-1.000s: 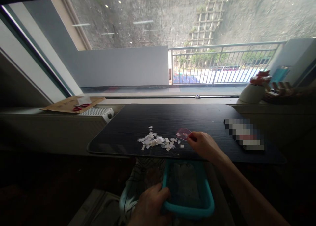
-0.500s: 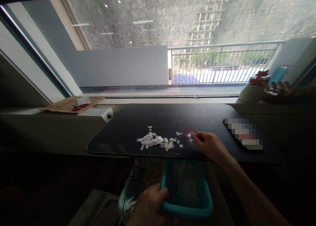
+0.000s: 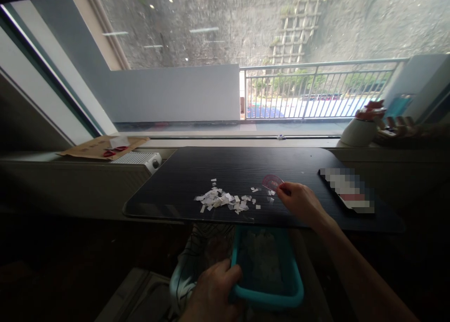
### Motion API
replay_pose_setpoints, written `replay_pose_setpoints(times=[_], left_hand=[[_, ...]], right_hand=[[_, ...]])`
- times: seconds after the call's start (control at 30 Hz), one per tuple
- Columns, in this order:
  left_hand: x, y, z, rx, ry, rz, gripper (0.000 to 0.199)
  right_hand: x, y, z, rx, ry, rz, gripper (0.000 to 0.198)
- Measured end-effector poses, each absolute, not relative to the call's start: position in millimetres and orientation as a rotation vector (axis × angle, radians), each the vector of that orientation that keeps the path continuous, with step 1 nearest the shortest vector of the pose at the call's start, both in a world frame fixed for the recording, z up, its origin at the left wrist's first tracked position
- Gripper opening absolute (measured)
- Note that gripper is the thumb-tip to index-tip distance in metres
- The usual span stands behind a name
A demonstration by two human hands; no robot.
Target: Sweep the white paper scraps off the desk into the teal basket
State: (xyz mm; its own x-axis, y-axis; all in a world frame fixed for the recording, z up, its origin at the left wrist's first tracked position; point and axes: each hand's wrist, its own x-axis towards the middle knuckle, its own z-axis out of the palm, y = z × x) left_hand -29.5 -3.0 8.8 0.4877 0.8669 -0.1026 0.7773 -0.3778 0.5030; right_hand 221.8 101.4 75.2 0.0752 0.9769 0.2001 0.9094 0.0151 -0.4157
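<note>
My left hand (image 3: pixel 216 289) is closed on the near left rim of a turquoise plastic bin (image 3: pixel 298 284), which sits just below the table's front edge. Pale scraps lie inside the bin. In my right hand (image 3: pixel 300 200) is a thin, see-through pinkish piece with a curved edge, perhaps a protractor (image 3: pixel 271 182), pinched between thumb and fingers over the tabletop. A few small white paper scraps (image 3: pixel 270 193) lie just under it. To the left spreads a loose pile of cut paper pieces (image 3: pixel 220 198) on the dark table (image 3: pixel 239 165).
A dark flat object with a blurred-out face (image 3: pixel 346 190) lies on the table's right. Red-handled scissors (image 3: pixel 115 151) rest on a brown envelope (image 3: pixel 91 146) at the left sill, beside a white radiator (image 3: pixel 137 159). A white pot (image 3: pixel 356 132) stands on the right sill.
My right hand has turned slightly, so the pinkish piece tips up and shifts a little away from the scraps. My left hand stays on the bin's rim.
</note>
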Motion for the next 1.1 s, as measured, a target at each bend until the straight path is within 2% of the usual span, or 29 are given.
replay_pose_setpoints(times=[0.13,0.67,1.1], left_hand=[[-30.8,0.3,7.3,2.225,1.315,0.175,0.017],[-30.9,-1.7,6.2,2.277,1.326,0.234,0.016],[-29.8,-2.9,9.2,2.261,1.346,0.23,0.015]], right_hand=[[211.6,104.6,79.5,-1.777,-1.996,0.269,0.03],[230.0,79.0,75.4,-1.801,-2.01,0.398,0.034],[231.7,78.1,69.8,-1.803,-1.941,0.339,0.034]])
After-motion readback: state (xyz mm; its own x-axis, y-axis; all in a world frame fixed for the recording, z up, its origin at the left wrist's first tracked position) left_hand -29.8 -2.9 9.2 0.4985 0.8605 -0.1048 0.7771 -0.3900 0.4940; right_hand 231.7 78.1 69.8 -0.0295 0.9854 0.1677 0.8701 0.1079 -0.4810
